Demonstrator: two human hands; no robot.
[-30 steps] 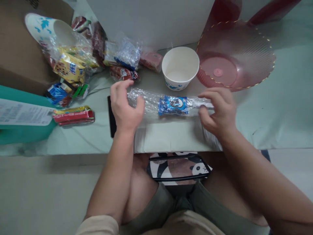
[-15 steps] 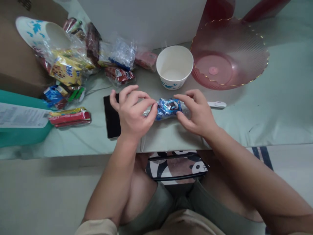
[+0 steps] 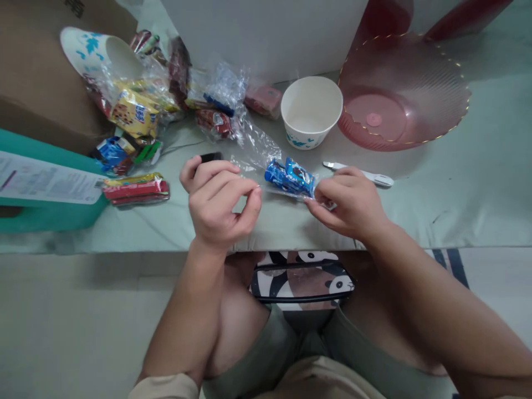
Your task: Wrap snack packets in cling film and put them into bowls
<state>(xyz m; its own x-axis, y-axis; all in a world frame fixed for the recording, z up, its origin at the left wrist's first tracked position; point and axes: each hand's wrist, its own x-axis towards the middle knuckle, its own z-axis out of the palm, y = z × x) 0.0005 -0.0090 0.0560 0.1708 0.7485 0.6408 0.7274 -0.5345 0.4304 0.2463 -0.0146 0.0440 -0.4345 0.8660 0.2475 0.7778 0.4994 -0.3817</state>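
A blue snack packet (image 3: 290,177) sits inside a long clear plastic bag (image 3: 254,145) just above the table's front edge. My right hand (image 3: 351,202) grips the bag's right end beside the packet. My left hand (image 3: 218,202) is curled, thumb and forefinger pinched together at the bag's lower left edge. The bag's loose end trails up and to the left toward the snack pile. A dark phone (image 3: 211,157) peeks out behind my left hand.
A white paper bowl (image 3: 311,111) and a pink ribbed tray (image 3: 399,94) stand behind the hands. A small white tool (image 3: 366,176) lies to the right. Snack packets (image 3: 141,105), a red pack (image 3: 135,189) and a teal box (image 3: 41,194) are at left. A panda bag (image 3: 303,277) rests on my lap.
The bag was stretched flat between both hands, then bunched around the packet. Now it is lifted, its loose end flung up-left, and my left hand has drawn back toward me.
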